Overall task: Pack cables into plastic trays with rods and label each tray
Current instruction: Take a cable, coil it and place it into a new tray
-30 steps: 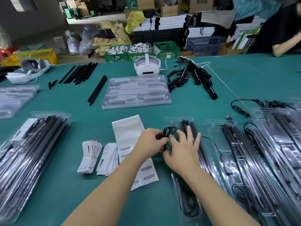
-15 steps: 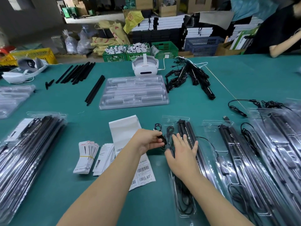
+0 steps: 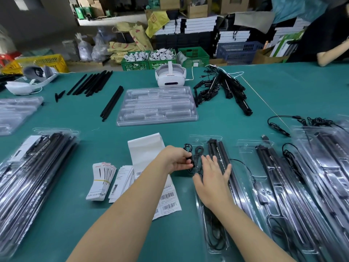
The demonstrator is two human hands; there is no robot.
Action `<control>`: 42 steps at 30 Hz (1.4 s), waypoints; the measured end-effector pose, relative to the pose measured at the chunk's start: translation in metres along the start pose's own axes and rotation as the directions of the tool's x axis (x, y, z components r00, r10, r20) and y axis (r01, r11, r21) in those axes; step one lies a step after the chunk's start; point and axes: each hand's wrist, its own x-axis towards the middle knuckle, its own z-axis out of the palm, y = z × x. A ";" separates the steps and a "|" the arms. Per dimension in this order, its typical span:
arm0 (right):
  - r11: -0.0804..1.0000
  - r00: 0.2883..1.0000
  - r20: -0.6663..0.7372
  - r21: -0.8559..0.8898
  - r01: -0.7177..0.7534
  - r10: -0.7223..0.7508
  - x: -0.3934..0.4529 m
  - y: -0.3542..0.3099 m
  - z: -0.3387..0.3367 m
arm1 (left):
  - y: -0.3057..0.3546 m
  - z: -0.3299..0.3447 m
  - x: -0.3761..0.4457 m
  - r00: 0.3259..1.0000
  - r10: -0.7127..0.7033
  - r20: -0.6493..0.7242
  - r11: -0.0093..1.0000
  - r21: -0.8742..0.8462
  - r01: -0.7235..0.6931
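My left hand pinches the black cable just left of the clear plastic tray near the bench's near edge. My right hand lies flat, fingers spread, on the tray's black rods.

The right hand hides part of the tray.

Glossy clear plastic tray, matt black cable.
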 end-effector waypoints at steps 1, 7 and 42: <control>1.000 1.000 -0.003 -0.003 0.001 -0.001 0.000 0.000 0.000 | 0.000 0.001 0.000 1.000 0.001 -0.008 1.000 -0.010 -0.001; 1.000 1.000 -0.019 -0.006 0.003 -0.003 0.000 0.000 0.001 | -0.006 0.004 0.003 0.999 0.021 -0.047 0.998 -0.063 -0.024; 0.999 1.000 0.008 -0.038 0.019 -0.019 -0.001 -0.001 0.000 | 0.002 0.006 0.001 0.982 0.162 -0.098 0.961 0.242 -0.134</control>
